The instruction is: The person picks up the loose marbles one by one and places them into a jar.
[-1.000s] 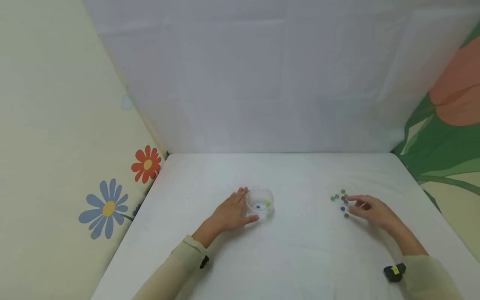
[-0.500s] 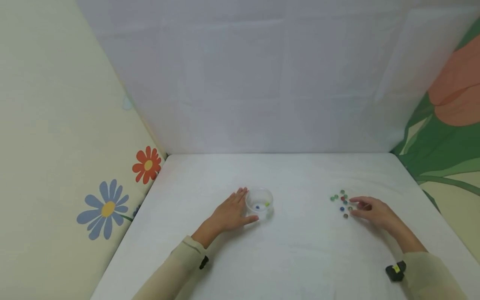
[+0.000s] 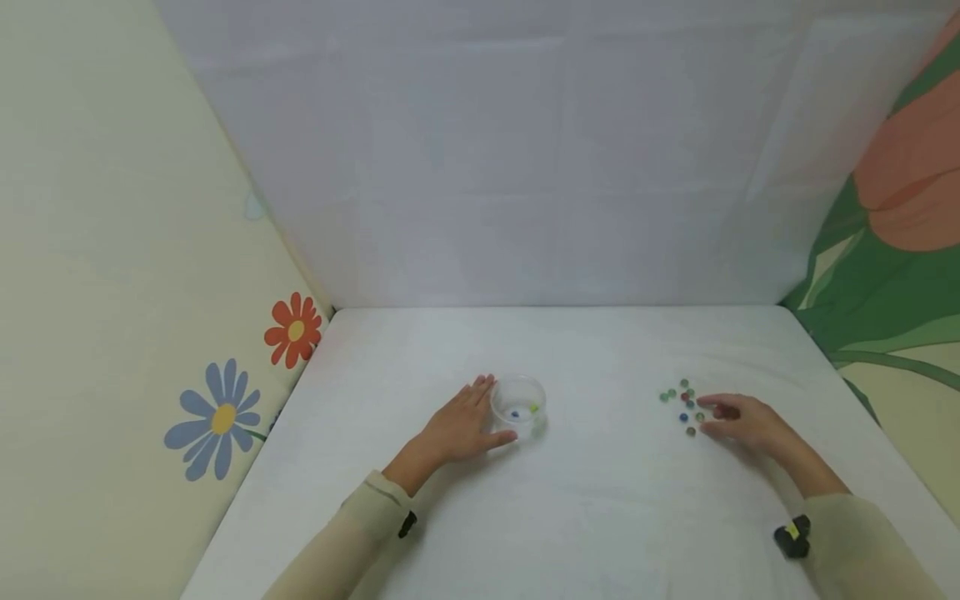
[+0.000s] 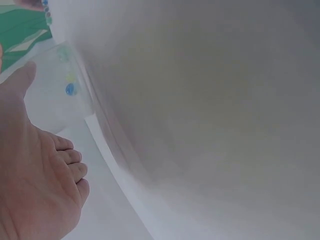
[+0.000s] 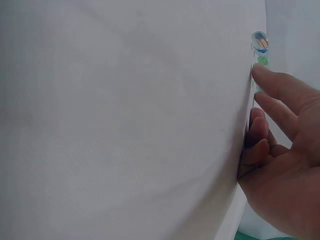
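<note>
In the head view, a small clear plastic bowl [image 3: 519, 382] stands mid-table, with a blue marble [image 3: 515, 414] and a yellow-green one [image 3: 534, 408] showing inside. My left hand [image 3: 461, 423] lies against the bowl's left side, thumb stretched along its near side; the left wrist view shows the palm and straightened thumb beside the bowl [image 4: 47, 102]. To the right, my right hand [image 3: 742, 423] rests low at a loose group of glass marbles. Its thumb and forefinger are parted, with a greenish marble [image 3: 700, 417] at their tips; the other fingers curl under.
Several other marbles lie just left of the right hand, including a red one [image 3: 685, 397], a blue one [image 3: 684, 417], a brownish one [image 3: 691, 432] and a green one [image 3: 664, 397]. White cloth covers the table [image 3: 600, 500]; a white backdrop [image 3: 555, 167] rises behind it.
The right hand's thumb and forefinger have drawn back slightly to the right, baring the greenish marble at their tips. The left hand and the bowl have stayed in place.
</note>
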Motion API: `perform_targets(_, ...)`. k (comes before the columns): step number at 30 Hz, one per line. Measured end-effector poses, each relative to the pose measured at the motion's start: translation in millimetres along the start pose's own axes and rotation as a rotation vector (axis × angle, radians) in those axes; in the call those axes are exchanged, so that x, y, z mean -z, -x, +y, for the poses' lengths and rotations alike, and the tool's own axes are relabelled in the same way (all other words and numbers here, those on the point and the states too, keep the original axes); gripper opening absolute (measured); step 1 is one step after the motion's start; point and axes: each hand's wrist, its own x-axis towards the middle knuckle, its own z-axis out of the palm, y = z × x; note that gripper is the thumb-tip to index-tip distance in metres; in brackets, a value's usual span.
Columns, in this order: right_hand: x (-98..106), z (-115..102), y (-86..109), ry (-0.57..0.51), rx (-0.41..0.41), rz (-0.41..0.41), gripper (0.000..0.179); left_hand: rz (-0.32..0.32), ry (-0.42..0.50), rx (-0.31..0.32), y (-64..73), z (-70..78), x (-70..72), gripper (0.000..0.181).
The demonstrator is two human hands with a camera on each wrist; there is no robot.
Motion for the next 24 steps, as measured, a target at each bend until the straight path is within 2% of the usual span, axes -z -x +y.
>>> perform_targets(5,-1.3,0.4,-2.9,-0.001,-0.024,0.007,0.059,-0.007,0.005,0.006,-0.8,0.3,0.3,0.103)
perform_targets(14,-0.2,-2.0,-2.9,0.01,-0.032,0.008,0.036,-0.016,0.008,0.009,-2.6,0.1,-0.6,0.103)
perform_targets(24,-1.6,-2.7,-4.4,-0.004,-0.056,0.01,0.037,-0.013,0.019,0.009,-3.1,0.2,-2.1,0.102)
